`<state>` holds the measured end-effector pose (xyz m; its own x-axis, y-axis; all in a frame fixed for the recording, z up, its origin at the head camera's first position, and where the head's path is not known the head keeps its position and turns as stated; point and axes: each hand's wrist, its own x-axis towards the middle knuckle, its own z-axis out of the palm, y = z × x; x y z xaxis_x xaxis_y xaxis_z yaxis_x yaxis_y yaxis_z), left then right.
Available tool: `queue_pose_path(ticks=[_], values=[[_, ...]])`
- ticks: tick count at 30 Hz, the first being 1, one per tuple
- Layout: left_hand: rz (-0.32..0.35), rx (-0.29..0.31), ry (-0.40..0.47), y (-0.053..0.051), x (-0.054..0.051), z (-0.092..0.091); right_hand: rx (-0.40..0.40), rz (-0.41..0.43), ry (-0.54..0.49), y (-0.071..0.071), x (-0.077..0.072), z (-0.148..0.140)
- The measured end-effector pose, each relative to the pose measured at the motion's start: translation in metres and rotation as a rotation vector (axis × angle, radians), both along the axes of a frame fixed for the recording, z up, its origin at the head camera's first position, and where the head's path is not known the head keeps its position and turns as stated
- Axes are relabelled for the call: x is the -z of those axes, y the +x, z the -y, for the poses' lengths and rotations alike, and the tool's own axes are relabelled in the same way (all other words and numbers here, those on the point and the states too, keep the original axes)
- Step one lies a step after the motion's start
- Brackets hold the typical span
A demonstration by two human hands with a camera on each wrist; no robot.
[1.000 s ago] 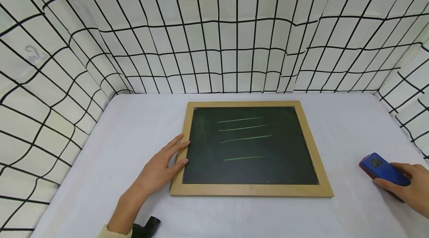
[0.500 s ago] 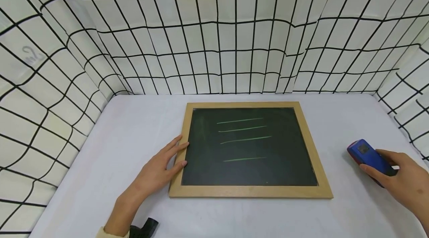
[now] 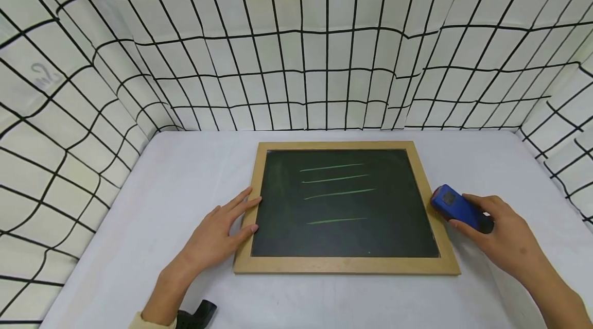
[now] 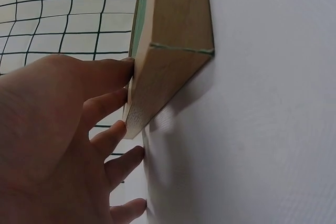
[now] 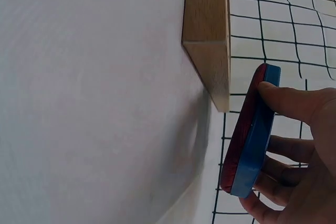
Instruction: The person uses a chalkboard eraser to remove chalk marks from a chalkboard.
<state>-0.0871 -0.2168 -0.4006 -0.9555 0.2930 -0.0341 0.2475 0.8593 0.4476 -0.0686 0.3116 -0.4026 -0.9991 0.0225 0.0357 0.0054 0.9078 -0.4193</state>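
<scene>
The right hand [image 3: 505, 234] has carried the blue eraser [image 3: 460, 209] leftward — from well apart from the board to its wooden frame [image 3: 443, 246], whose right side the eraser's front end now overlaps in the head view. More forearm [image 3: 551, 280] shows — a second ago, barely any.

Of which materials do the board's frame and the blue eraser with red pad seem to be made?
Board frame: probably wood, pale and smooth; fine grain shows in the right wrist view.
Eraser body: perhaps hard plastic, smooth, with even blue colour.
Red pad: possibly felt or another fabric; it looks matt, but its texture is unclear.
</scene>
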Motion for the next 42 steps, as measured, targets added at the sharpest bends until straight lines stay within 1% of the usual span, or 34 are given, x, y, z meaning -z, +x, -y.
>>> queue_pose_path(ticks=[4,7,9,14,17,24,34,42], values=[[-0.004,0.012,-0.019,-0.001,-0.001,0.0,-0.051,0.021,-0.016,-0.003,-0.001,0.014],[0.002,0.015,-0.027,-0.001,-0.002,-0.001,-0.092,0.018,-0.027,-0.004,-0.003,0.025],[0.007,0.012,-0.027,-0.002,-0.002,-0.001,-0.121,0.01,-0.035,-0.004,-0.004,0.032],[0.017,0.01,-0.022,-0.002,-0.001,0.0,-0.181,-0.044,-0.031,-0.002,-0.007,0.048],[0.02,0.014,-0.02,-0.002,-0.001,0.0,-0.193,-0.047,-0.028,-0.003,-0.01,0.056],[0.034,0.015,-0.015,-0.003,-0.003,0.002,-0.221,-0.023,-0.03,-0.007,-0.014,0.073],[0.037,0.011,-0.021,-0.004,-0.005,0.002,-0.288,0.006,0.006,-0.015,-0.013,0.09],[0.044,0.009,-0.017,-0.004,-0.005,0.0,-0.314,-0.023,0.026,-0.017,-0.011,0.097]])
